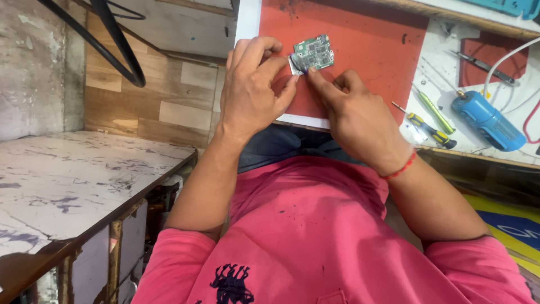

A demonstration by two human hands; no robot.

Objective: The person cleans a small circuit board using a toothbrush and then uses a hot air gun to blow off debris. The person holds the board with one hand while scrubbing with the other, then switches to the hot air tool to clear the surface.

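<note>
A small green circuit board (315,52) lies on a red mat (371,50) on the workbench. My left hand (253,90) rests on the mat's near edge, its thumb and fingers pinching a small silvery piece (295,63) at the board's lower left corner. My right hand (354,115) sits beside it, with the index finger pressing down at that same corner. A red thread circles the right wrist.
To the right lie a yellow-and-black screwdriver (428,129), a green-handled screwdriver (436,112), tweezers (484,66) and a blue cylindrical tool (486,121) with a white cable. A worn white side table (84,174) stands at the left. Black cables (112,45) hang at the upper left.
</note>
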